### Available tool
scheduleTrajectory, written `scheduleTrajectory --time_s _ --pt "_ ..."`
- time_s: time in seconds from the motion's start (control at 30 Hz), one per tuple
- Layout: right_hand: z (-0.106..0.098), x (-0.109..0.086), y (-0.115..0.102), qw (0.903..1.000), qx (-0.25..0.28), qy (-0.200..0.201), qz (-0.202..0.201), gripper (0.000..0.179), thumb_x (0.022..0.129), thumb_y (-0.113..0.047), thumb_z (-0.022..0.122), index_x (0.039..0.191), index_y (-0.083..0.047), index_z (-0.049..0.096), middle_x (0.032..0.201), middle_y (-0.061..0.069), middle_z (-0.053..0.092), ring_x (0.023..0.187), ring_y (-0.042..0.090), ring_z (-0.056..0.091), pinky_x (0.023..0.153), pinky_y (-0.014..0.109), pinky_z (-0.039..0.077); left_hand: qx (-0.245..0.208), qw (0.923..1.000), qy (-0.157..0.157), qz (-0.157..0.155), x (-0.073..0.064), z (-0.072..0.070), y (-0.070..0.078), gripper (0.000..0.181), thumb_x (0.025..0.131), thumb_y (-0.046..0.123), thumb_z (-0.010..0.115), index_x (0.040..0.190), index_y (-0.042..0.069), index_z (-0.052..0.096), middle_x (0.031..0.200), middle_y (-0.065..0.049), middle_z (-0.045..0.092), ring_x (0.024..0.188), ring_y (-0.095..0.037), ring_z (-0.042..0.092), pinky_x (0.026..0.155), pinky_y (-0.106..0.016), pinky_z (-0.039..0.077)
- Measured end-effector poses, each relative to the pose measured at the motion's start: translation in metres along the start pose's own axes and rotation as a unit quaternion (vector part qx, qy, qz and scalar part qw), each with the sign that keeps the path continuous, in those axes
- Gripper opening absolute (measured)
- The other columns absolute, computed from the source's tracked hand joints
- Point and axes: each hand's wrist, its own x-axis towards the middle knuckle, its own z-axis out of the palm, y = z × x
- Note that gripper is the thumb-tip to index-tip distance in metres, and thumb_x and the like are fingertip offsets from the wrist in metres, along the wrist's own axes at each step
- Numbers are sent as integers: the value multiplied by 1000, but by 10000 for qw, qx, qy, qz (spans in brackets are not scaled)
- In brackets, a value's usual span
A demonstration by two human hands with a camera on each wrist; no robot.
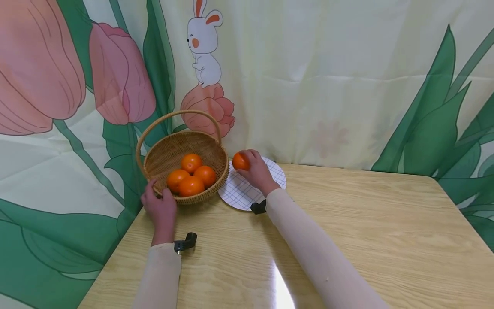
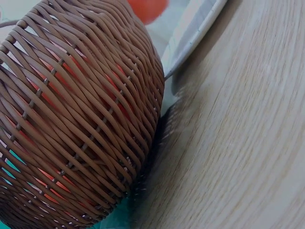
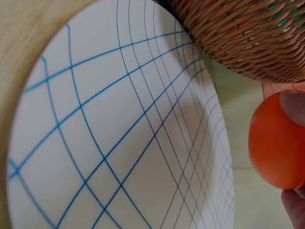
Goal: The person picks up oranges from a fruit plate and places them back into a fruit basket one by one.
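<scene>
A wicker basket with a tall hoop handle stands at the back left and holds several oranges. At its front left rim my left hand grips the edge; the woven side of the basket fills much of the left wrist view, with the fingers out of sight there. My right hand holds one orange between thumb and fingers, over the left part of a white plate with blue crossed lines. In the right wrist view this orange appears beyond the plate's edge, below the basket.
The wooden table extends to the right and front. Behind it hangs a curtain printed with tulips and a rabbit. The plate stands close against the basket's right side.
</scene>
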Motion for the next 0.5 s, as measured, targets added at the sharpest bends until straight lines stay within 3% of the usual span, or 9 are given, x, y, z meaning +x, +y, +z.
scheduleTrajectory --time_s 0.5 --pt "-20 -13 -13 9991 97 276 -302 59 78 -38 68 129 -29 41 136 5 37 111 28 50 89 43 46 -53 9992 -199 -343 -5 -3 6 46 87 21 40 132 30 40 132 -11 32 110 -28 36 95 -43 34"
